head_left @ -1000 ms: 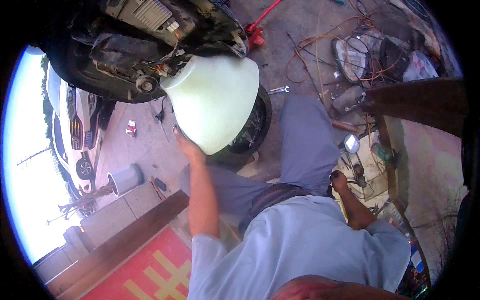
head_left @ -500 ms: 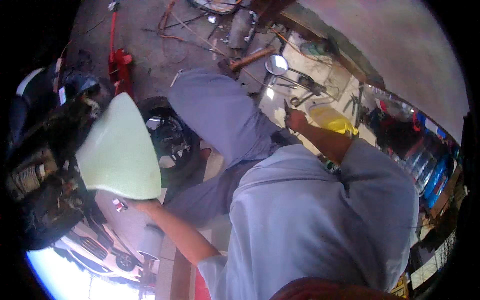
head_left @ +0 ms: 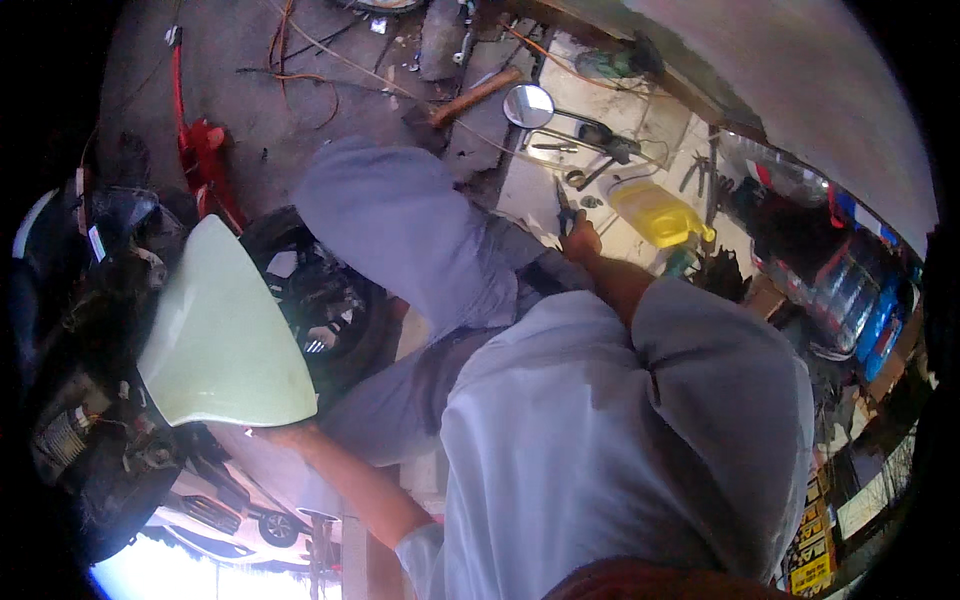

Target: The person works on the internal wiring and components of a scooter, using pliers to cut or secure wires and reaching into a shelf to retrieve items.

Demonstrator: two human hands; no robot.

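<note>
Cam view: L hand (head_left: 287, 434) clasping pale-green glossy curved panel (head_left: 230, 340), frame lwr-L, fingers hidden | I see R hand (head_left: 583, 243) closed on slim dark tool (head_left: 567, 214), ctr | yellow plastic jug (head_left: 658, 213) near

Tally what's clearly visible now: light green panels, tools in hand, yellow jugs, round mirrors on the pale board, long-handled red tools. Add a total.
Light green panel: 1, held by the left hand
Dark tool in the right hand: 1
Yellow jug: 1
Round mirror: 1
Long-handled red tool: 1
Total: 5
</note>
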